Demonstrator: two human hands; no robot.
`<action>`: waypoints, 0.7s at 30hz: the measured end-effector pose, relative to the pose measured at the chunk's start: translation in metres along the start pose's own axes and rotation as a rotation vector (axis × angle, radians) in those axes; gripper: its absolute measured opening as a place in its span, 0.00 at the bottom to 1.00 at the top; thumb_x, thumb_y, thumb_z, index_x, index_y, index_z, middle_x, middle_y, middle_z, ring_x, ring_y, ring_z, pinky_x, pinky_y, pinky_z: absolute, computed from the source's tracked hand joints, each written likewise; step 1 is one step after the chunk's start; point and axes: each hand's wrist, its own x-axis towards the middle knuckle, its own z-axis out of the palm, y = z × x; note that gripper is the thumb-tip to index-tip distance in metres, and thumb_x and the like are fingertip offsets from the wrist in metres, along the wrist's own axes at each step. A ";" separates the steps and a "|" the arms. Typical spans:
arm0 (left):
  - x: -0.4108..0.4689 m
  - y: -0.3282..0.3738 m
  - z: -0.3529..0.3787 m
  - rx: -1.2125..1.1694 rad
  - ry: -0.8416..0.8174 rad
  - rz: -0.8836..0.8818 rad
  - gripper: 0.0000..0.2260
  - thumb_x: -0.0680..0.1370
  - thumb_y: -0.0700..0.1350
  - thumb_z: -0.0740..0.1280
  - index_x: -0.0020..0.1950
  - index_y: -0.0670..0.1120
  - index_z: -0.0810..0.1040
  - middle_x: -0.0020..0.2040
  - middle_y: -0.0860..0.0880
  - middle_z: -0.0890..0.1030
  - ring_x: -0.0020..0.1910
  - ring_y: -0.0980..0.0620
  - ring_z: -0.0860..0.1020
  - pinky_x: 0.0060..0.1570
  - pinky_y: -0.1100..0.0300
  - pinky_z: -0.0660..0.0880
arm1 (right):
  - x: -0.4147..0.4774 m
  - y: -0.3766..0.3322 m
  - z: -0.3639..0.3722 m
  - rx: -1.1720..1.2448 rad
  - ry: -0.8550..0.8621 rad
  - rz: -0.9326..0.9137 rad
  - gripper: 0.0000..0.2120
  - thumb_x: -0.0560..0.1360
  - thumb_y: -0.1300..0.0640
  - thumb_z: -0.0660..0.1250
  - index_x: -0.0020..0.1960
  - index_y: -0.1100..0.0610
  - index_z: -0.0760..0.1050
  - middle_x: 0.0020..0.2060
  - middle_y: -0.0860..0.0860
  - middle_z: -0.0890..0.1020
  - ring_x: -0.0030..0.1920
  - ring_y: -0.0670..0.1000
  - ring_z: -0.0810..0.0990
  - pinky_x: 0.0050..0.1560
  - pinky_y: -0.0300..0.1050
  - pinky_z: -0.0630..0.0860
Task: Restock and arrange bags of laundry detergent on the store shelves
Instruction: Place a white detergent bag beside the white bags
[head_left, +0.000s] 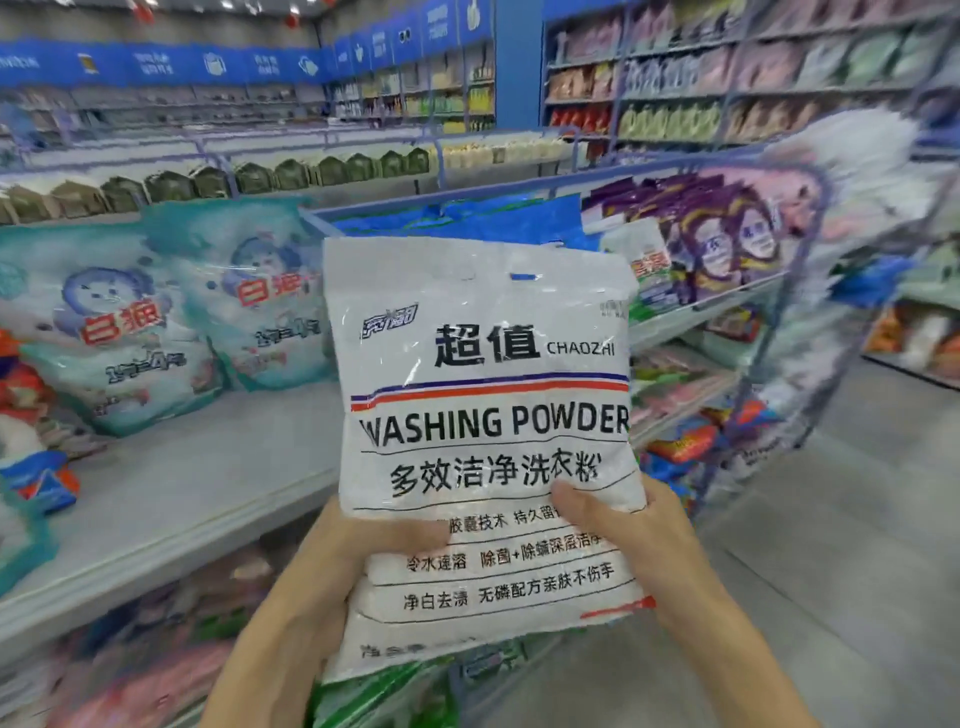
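**White bag held up, ready for the open shelf**

The washing powder bag (483, 395) is in the air in front of the person, upright, label facing the camera, in front of the gap between two shelf units. The left hand (337, 556) grips its lower left edge with the thumb across the front. The right hand (636, 535) grips the lower right edge the same way, so each grip is closed on the bag.

To place it well, I would support the bottom, since the powder looks heavy and the plastic slack. It should go down upright on its base, label outward, leaning back a little like its neighbours. The two thumbs can let go once the bag stands by itself.

The nearest free spot seems to be the pale grey shelf (208, 478) on the left, which shows a bare stretch. Two teal bags (182, 317) stand at its far side, tilted back. Behind them runs a row of green packs (291, 174). To the right, purple bags (727, 228) fill another shelf. The floor (857, 519) is grey, and far shelves (727, 78) and blue signs (156, 62) line the walls of the store.
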 end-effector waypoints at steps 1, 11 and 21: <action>0.007 -0.008 0.026 -0.005 -0.020 -0.006 0.26 0.61 0.31 0.73 0.59 0.45 0.84 0.56 0.36 0.85 0.53 0.32 0.84 0.47 0.33 0.81 | -0.006 -0.003 -0.026 -0.002 0.032 -0.010 0.13 0.64 0.60 0.81 0.48 0.56 0.87 0.45 0.54 0.89 0.45 0.54 0.89 0.37 0.41 0.82; 0.074 -0.063 0.238 -0.022 -0.059 -0.137 0.12 0.74 0.42 0.71 0.56 0.47 0.86 0.54 0.38 0.86 0.52 0.34 0.85 0.60 0.31 0.76 | -0.055 -0.027 -0.238 0.032 0.246 0.058 0.15 0.62 0.52 0.78 0.49 0.52 0.87 0.47 0.55 0.88 0.48 0.57 0.88 0.50 0.51 0.83; 0.200 -0.098 0.404 0.028 -0.130 -0.204 0.12 0.79 0.49 0.67 0.59 0.47 0.85 0.52 0.40 0.87 0.48 0.37 0.86 0.52 0.43 0.79 | 0.002 -0.030 -0.413 0.138 0.421 0.093 0.24 0.64 0.48 0.80 0.57 0.57 0.85 0.51 0.60 0.87 0.51 0.62 0.87 0.59 0.61 0.80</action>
